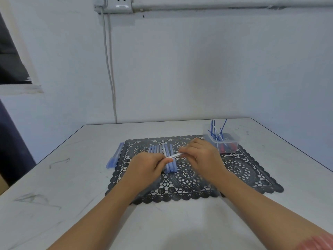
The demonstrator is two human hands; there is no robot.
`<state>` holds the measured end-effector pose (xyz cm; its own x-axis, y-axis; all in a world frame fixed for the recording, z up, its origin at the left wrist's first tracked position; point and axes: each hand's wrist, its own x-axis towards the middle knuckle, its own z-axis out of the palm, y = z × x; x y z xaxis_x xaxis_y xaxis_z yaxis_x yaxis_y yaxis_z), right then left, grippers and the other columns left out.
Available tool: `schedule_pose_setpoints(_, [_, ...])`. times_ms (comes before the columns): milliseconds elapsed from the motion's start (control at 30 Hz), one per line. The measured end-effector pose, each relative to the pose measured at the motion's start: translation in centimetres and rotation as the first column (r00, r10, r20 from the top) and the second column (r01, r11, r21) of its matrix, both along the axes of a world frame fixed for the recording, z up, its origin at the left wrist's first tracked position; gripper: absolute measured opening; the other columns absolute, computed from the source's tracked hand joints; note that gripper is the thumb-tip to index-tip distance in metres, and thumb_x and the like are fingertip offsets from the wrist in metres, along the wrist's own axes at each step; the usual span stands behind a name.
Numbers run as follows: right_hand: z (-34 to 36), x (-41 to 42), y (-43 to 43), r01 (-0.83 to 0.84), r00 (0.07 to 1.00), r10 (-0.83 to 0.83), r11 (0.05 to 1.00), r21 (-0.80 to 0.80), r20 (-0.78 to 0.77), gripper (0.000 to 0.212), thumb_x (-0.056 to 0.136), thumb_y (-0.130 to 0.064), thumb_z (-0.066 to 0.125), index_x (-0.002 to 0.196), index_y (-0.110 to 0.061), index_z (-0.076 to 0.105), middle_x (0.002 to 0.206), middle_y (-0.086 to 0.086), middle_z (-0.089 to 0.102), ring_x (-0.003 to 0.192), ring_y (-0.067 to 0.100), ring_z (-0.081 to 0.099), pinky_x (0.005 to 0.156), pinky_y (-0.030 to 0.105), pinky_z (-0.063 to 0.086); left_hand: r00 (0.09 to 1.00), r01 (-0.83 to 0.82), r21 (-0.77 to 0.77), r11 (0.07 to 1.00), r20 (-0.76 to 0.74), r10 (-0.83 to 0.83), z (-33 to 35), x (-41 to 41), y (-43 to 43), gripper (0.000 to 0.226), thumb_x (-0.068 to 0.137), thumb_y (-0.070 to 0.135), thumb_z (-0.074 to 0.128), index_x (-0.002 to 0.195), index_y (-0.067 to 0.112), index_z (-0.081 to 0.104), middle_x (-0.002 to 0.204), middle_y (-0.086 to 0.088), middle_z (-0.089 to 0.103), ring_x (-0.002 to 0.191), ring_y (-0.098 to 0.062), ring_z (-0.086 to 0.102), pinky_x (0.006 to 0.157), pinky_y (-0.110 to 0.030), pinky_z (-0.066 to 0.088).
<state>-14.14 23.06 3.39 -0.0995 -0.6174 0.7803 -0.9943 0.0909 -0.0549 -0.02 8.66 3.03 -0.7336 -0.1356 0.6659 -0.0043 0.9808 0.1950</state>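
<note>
Both hands meet over a black lace placemat (234, 170). A clear pen barrel (173, 156) is held between them: my left hand (146, 168) pinches its near end and my right hand (201, 157) grips its far end. Under and behind the hands lies a row of several blue pens (158, 149) on the mat, partly hidden by my fingers. More blue pens (115, 156) lie in a bundle just off the mat's left edge.
A clear plastic box (226, 141) at the mat's back right corner holds several thin blue refills standing up and small red and dark parts. The white table (54, 186) ends near the wall behind. A cable hangs down the wall.
</note>
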Motion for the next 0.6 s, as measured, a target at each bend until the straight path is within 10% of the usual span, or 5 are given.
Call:
schedule_pose_setpoints(167, [-0.5,0.5,0.0,-0.115,0.958,0.107,0.993,0.018,0.265,0.026,0.084,-0.029,0.058,0.098,-0.013,0.073,0.080,-0.001,0.068,0.075,0.012,0.060,0.067,0.032,0.054,1.000,-0.028,-0.033,0.999,-0.001,0.028,0.1,0.1,-0.4,0.052,0.088,0.056,0.035,0.068,0.022,0.069,0.042,0.014,0.043,0.034,0.002,0.035,0.039,-0.012,0.033])
schedule_pose_setpoints(367, [-0.4,0.6,-0.1,-0.107,0.964,0.108,0.994,-0.015,0.244,0.012,0.076,-0.011,0.070,0.088,-0.013,0.073,0.080,-0.001,0.067,0.076,0.013,0.060,0.067,0.035,0.055,0.999,0.016,0.012,1.000,0.028,-0.016,0.0,0.1,-0.7,0.053,0.086,0.059,0.035,0.074,0.022,0.071,0.044,0.017,0.045,0.035,0.004,0.037,0.040,-0.014,0.037])
schedule_pose_setpoints(600, [-0.6,0.4,-0.4,-0.009,0.959,-0.032,0.990,0.141,0.283,0.042,0.082,-0.020,0.067,0.123,-0.023,0.059,0.100,-0.007,0.052,0.092,0.008,0.050,0.080,0.026,0.047,0.999,0.033,-0.084,0.996,-0.006,-0.034,-0.3,-0.1,-1.2,0.048,0.089,0.055,0.040,0.074,0.022,0.072,0.048,0.013,0.056,0.038,-0.001,0.046,0.040,-0.022,0.047])
